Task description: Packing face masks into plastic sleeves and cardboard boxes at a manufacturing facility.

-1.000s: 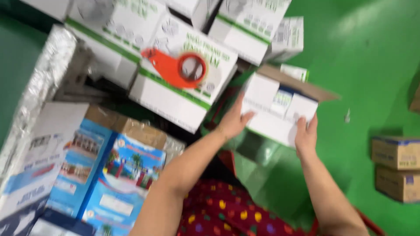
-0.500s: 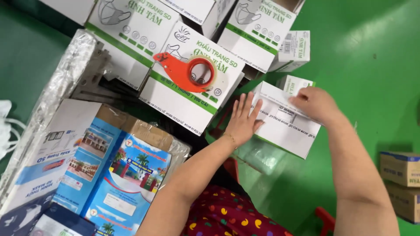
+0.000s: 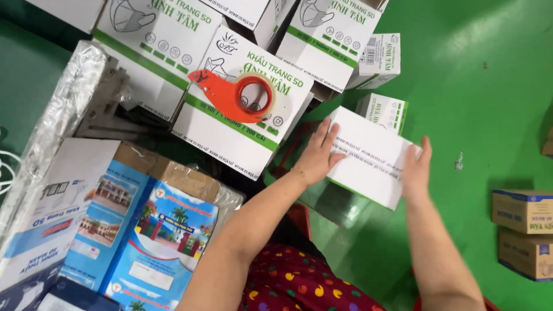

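Both hands flat on a small white carton (image 3: 371, 158), closed, lying over the green floor (image 3: 478, 92) beside the stacked cartons; left hand (image 3: 318, 154) pressed open-fingered on its near-left edge, right hand (image 3: 416, 167) spread on its right edge, neither gripping; red tape dispenser (image 3: 233, 95) resting atop a large white-and-green carton (image 3: 245, 109) just left; brown boxes (image 3: 523, 230) at the floor's right edge; blue printed packs (image 3: 138, 230) lower left.
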